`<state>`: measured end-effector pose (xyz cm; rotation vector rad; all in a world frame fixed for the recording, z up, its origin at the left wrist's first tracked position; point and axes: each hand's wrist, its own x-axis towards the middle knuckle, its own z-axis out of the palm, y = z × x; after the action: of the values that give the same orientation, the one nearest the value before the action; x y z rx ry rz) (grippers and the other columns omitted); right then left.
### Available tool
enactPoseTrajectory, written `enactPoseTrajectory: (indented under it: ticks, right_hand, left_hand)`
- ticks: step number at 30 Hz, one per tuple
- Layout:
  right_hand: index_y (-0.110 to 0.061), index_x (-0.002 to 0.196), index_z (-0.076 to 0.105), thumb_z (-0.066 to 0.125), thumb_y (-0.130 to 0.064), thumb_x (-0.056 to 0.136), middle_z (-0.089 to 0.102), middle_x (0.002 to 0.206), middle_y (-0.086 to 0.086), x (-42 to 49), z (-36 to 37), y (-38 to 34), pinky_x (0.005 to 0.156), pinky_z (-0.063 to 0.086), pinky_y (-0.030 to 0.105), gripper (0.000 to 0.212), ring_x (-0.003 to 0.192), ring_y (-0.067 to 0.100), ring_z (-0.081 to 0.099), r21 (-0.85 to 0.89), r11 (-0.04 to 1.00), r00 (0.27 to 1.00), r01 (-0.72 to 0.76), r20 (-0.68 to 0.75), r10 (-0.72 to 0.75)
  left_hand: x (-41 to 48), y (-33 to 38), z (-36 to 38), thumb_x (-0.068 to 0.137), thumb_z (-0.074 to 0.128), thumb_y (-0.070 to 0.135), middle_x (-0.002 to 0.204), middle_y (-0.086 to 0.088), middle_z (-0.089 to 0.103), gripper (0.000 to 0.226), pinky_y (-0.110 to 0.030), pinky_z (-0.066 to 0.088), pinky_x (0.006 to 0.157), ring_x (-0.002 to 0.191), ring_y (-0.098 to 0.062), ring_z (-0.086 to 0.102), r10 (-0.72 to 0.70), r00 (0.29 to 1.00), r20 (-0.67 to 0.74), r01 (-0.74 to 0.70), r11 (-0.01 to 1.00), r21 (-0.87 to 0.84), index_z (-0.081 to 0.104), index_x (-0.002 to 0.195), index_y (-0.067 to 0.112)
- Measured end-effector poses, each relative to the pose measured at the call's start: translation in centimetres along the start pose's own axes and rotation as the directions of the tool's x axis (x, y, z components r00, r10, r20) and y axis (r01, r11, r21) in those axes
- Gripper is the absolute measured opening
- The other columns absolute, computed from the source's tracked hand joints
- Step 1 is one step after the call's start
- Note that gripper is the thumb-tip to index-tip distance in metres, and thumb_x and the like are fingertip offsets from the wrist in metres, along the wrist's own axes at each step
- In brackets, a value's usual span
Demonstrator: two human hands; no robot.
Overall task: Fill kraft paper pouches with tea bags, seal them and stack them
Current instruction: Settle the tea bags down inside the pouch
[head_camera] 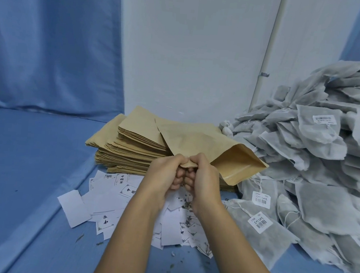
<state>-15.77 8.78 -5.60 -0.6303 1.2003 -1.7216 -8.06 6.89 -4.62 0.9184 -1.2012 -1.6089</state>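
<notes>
Pinching one corner of the pouch (206, 142) mouth, the left hand (167, 170) and right hand (204, 175) sit knuckle to knuckle, each grip closed on the paper with thumbs on top. The risk I see is that pulling the two layers apart too sharply could tear the lip, or the pouch could slip free. It is held above the surface (21, 167), in front of the stack (126, 147), with its mouth gaping toward the tea bags (323, 169) on the right. It is tan, smooth kraft, lightly creased, with a paler band inside the mouth — empty, as far as I can tell.
</notes>
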Motion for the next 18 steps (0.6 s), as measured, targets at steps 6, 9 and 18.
enactPoseTrajectory:
  ticks: [6,9,18]
  right_hand:
    - [-0.016,0.058,0.034,0.045,-0.016,0.088,0.028,0.038,-0.006,-0.02,-0.08,-0.09,0.032,0.018,0.019,0.032,0.031,0.008,0.020,0.109,0.994,0.999,-0.025,-0.020,0.027]
    - [-0.017,0.060,0.033,0.045,-0.016,0.088,0.025,0.038,-0.007,0.05,-0.26,-0.13,0.032,0.013,0.018,0.030,0.031,0.007,0.016,0.177,0.983,0.998,-0.051,-0.025,0.056]
    - [-0.018,0.063,0.030,0.042,-0.012,0.087,0.024,0.040,-0.007,0.35,-0.25,-0.14,0.032,0.014,0.017,0.027,0.032,0.007,0.017,0.223,0.975,0.995,0.006,-0.099,0.016]
  left_hand:
    - [0.15,0.30,0.22,0.086,0.053,0.004,0.037,0.005,0.032,0.036,-0.016,0.016,0.033,0.031,-0.006,0.023,-0.035,0.999,-0.037,0.029,0.989,-0.143,0.042,0.053,0.013]
    - [0.17,0.36,0.02,0.086,0.052,0.003,0.037,0.005,0.030,0.032,-0.016,0.015,0.033,0.031,-0.006,0.022,-0.046,0.998,-0.049,0.037,0.984,-0.174,0.040,0.058,0.014]
    - [0.06,0.50,0.09,0.084,0.053,0.003,0.037,0.006,0.026,0.033,-0.016,0.013,0.032,0.031,-0.007,0.019,-0.039,0.987,-0.159,0.005,0.978,-0.209,0.035,0.060,0.016]
